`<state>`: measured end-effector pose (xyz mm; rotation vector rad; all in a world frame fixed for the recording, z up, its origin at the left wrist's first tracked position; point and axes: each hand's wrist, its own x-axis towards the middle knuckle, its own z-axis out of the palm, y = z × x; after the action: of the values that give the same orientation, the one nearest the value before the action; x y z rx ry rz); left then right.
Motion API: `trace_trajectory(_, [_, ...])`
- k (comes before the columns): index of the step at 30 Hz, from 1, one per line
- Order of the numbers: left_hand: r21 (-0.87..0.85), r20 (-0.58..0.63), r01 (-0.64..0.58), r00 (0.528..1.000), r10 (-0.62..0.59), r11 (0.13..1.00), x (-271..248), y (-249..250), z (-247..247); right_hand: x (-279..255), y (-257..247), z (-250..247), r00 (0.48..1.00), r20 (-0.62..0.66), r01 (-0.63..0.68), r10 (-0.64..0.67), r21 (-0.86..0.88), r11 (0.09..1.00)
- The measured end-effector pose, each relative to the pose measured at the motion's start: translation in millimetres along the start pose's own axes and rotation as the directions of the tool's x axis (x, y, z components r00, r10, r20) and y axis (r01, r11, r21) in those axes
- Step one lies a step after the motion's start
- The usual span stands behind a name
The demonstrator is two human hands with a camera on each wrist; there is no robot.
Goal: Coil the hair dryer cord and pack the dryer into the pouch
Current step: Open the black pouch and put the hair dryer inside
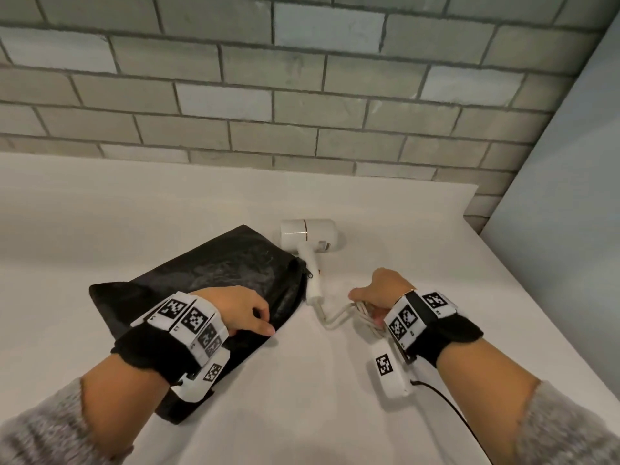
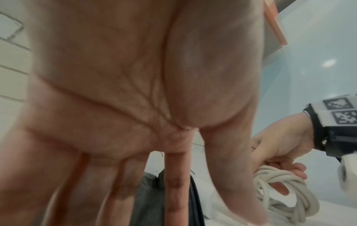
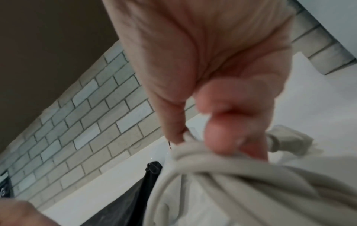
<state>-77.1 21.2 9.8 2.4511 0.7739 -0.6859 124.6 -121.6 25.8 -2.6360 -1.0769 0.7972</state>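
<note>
Pouch, black, lies flat on the white table, its zipper end toward the hair dryer. The left hand rests on the pouch's near right edge, grip apart, fingers straight in the left wrist view. The dryer lies on its side just beyond and between the two hands, handle pointing toward the person, touching the pouch's zipper end. Its cord runs from the handle rightward into the right hand, whose grip is clamped on the coiled loops. Grey brick wall stands behind.
</note>
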Motion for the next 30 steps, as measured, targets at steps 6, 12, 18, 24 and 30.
trace_trajectory(6, [0.086, -0.191, -0.050, 0.979, 0.066, 0.995, 4, 21, -5, 3, 10, -11, 0.988, -0.155, 0.048, -0.015, 0.211, 0.976])
trace_trajectory(12, [-0.338, -0.359, -0.267, 0.923, 0.139, 0.903, 37, 93, -10, -4, 16, 1, 0.987, -0.157, 0.102, -0.033, 0.456, 0.884])
trace_trajectory(18, [-0.635, -0.351, -0.313, 0.931, 0.097, 0.706, 68, 123, 0, -16, 27, 9, 0.951, -0.265, 0.274, -0.156, 0.500, 0.821])
trace_trajectory(24, [-0.641, -0.512, -0.512, 0.840, 0.179, 0.572, 59, 130, -23, -29, 35, -18, 0.911, -0.340, 0.400, -0.231, 0.598, 0.695])
trace_trajectory(30, [-0.143, -0.600, -0.605, 0.682, 0.417, 0.783, 25, 130, -44, -33, 49, -63, 0.748, -0.580, 0.616, -0.321, 0.429, 0.661])
